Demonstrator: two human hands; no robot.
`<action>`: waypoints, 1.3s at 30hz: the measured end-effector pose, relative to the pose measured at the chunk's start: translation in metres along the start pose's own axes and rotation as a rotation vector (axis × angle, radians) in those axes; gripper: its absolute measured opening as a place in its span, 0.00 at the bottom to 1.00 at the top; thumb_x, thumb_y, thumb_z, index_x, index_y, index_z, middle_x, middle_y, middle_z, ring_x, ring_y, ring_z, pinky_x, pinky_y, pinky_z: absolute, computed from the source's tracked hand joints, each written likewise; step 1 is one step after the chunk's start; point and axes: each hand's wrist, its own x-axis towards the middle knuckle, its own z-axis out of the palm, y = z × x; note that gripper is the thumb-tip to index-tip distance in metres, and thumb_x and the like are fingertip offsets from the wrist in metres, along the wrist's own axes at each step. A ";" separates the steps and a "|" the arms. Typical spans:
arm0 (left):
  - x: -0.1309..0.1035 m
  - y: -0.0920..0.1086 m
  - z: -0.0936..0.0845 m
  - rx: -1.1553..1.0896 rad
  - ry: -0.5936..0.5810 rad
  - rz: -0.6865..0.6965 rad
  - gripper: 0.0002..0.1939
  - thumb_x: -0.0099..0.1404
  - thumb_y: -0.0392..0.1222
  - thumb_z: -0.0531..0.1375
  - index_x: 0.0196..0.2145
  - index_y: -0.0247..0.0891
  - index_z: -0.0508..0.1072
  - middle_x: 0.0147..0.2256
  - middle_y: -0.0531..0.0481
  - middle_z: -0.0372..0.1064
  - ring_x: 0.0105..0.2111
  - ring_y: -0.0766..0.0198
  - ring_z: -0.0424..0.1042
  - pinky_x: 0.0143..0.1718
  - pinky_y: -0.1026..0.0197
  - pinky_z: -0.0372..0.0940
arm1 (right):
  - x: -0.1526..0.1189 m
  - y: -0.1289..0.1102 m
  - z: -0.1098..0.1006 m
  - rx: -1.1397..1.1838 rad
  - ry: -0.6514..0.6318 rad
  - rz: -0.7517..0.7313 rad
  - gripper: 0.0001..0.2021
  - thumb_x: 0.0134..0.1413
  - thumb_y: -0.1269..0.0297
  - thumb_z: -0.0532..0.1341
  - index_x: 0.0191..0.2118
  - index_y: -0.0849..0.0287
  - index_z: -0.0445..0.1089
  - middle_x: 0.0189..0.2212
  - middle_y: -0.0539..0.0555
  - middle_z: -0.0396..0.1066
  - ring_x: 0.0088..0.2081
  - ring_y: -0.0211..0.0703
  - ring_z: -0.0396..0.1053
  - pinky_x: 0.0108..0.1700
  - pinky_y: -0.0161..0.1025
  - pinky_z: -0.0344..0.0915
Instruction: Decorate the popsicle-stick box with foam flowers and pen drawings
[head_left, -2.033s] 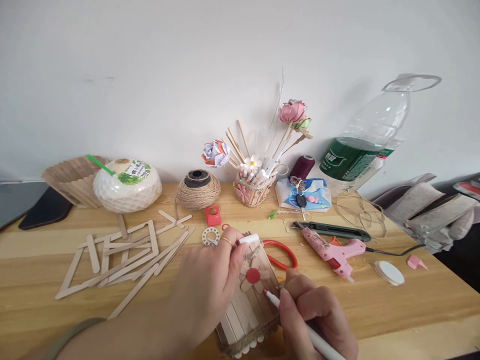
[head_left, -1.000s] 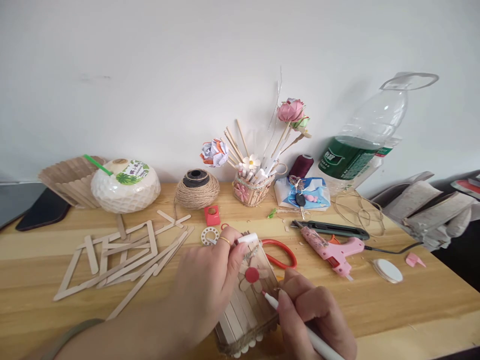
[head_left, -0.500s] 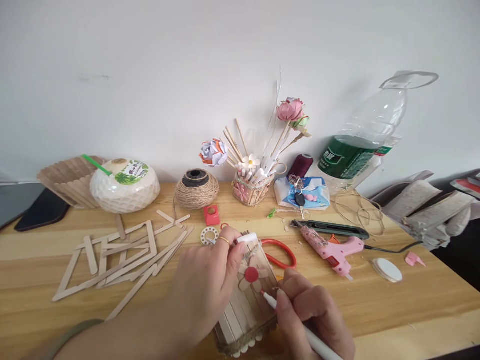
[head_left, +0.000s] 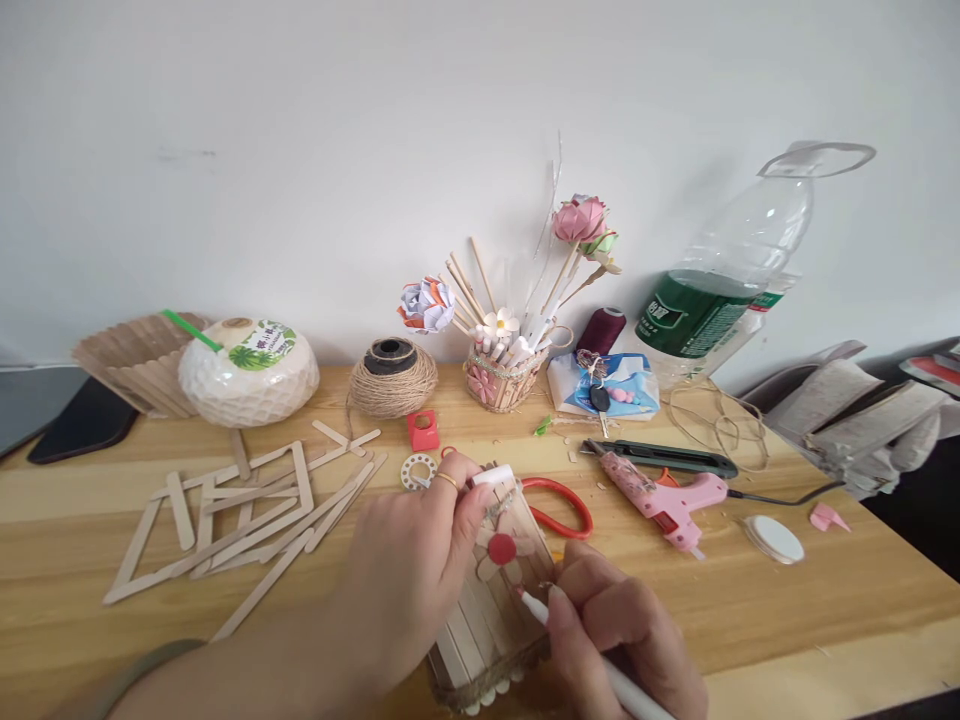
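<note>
marker tip [head_left: 519, 591] shifted left, below petal [head_left: 513, 572]

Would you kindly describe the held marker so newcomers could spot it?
At the wooden table, find the stick panel bearing a red-centred flower. The right hand holds the white marker, its reddish tip setting it apart from the white cap in the left hand.

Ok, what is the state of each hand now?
Left hand: closed, holding white cap, against the stick panel.
Right hand: closed, holding white marker.
</note>
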 end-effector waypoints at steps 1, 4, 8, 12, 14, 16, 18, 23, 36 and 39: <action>0.000 0.000 0.000 0.001 0.003 -0.001 0.15 0.69 0.43 0.41 0.36 0.40 0.65 0.14 0.58 0.60 0.13 0.61 0.64 0.18 0.63 0.49 | 0.000 0.000 0.001 0.016 0.028 0.008 0.15 0.53 0.82 0.53 0.24 0.56 0.53 0.18 0.43 0.51 0.18 0.32 0.51 0.20 0.33 0.50; 0.000 -0.001 0.001 -0.004 0.001 -0.010 0.15 0.69 0.43 0.41 0.36 0.40 0.65 0.14 0.58 0.61 0.14 0.61 0.64 0.18 0.63 0.49 | 0.000 0.000 0.005 0.075 0.150 0.056 0.15 0.55 0.80 0.54 0.23 0.56 0.53 0.17 0.43 0.51 0.18 0.32 0.51 0.20 0.33 0.50; -0.001 -0.002 0.001 -0.027 -0.031 -0.026 0.15 0.69 0.44 0.40 0.37 0.40 0.64 0.15 0.59 0.59 0.14 0.61 0.63 0.19 0.63 0.48 | 0.004 0.001 0.007 0.161 0.283 0.157 0.16 0.55 0.76 0.57 0.21 0.57 0.53 0.15 0.42 0.51 0.18 0.32 0.50 0.19 0.32 0.50; 0.001 -0.001 0.001 -0.054 -0.055 -0.074 0.15 0.69 0.45 0.40 0.36 0.41 0.63 0.15 0.59 0.57 0.15 0.61 0.61 0.21 0.62 0.48 | 0.008 0.002 0.004 0.278 0.357 0.246 0.18 0.58 0.68 0.58 0.19 0.57 0.53 0.13 0.41 0.45 0.16 0.31 0.42 0.17 0.30 0.45; 0.002 0.000 -0.001 -0.082 -0.078 -0.104 0.15 0.68 0.46 0.39 0.36 0.41 0.62 0.15 0.60 0.55 0.15 0.61 0.60 0.22 0.62 0.47 | 0.007 0.004 0.002 0.280 0.407 0.294 0.19 0.58 0.65 0.60 0.19 0.57 0.53 0.13 0.41 0.44 0.16 0.31 0.41 0.17 0.29 0.45; 0.003 0.001 -0.004 -0.113 -0.108 -0.126 0.14 0.68 0.47 0.40 0.34 0.42 0.61 0.16 0.60 0.54 0.16 0.62 0.58 0.22 0.62 0.48 | 0.007 0.007 0.000 0.225 0.451 0.343 0.18 0.56 0.64 0.63 0.20 0.57 0.55 0.14 0.41 0.47 0.17 0.30 0.44 0.18 0.28 0.47; 0.004 0.001 -0.007 -0.143 -0.133 -0.141 0.14 0.69 0.47 0.40 0.31 0.43 0.59 0.17 0.59 0.54 0.18 0.62 0.58 0.23 0.61 0.49 | 0.007 0.009 -0.002 0.190 0.475 0.377 0.17 0.54 0.62 0.65 0.21 0.57 0.58 0.15 0.41 0.50 0.18 0.30 0.47 0.19 0.27 0.50; 0.007 -0.003 -0.008 -0.228 -0.141 -0.184 0.16 0.70 0.49 0.41 0.29 0.42 0.59 0.20 0.58 0.57 0.23 0.62 0.61 0.27 0.60 0.53 | 0.014 0.010 -0.006 0.223 0.494 0.461 0.10 0.51 0.61 0.67 0.26 0.57 0.67 0.17 0.43 0.56 0.19 0.30 0.52 0.21 0.26 0.54; 0.005 -0.002 0.000 -0.844 0.058 -0.300 0.15 0.70 0.50 0.49 0.32 0.39 0.66 0.30 0.52 0.66 0.35 0.61 0.68 0.37 0.63 0.65 | 0.057 0.023 0.009 0.339 0.223 0.501 0.11 0.54 0.56 0.64 0.29 0.57 0.68 0.19 0.43 0.60 0.19 0.29 0.53 0.20 0.28 0.50; 0.004 0.000 0.006 -0.885 0.154 -0.267 0.14 0.71 0.49 0.47 0.32 0.40 0.65 0.31 0.51 0.66 0.35 0.62 0.68 0.39 0.64 0.66 | 0.075 0.033 0.011 0.338 0.119 0.454 0.13 0.53 0.54 0.64 0.27 0.58 0.68 0.17 0.43 0.59 0.18 0.30 0.53 0.20 0.29 0.50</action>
